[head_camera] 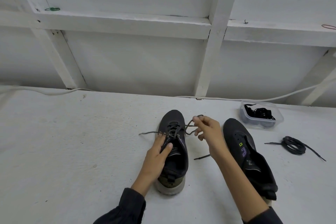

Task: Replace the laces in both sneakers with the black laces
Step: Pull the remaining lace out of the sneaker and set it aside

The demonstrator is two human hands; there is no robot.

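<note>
Two dark sneakers stand toe-away on the white table. The left sneaker [173, 151] still carries a dark lace [174, 129] through its upper eyelets, one end trailing left. My left hand [160, 149] rests on its tongue, fingers straight, pressing it down. My right hand [207, 129] is raised beside the toe and pinches a loop of that lace between thumb and fingers. The right sneaker [243, 151] has bare eyelets and no lace. A coiled black lace [293, 144] lies on the table to its right.
A clear plastic tub [261, 116] with black laces stands at the back right. A short dark lace end [201, 157] lies between the sneakers. A white cable [227, 98] runs along the table's far edge under the white framed wall.
</note>
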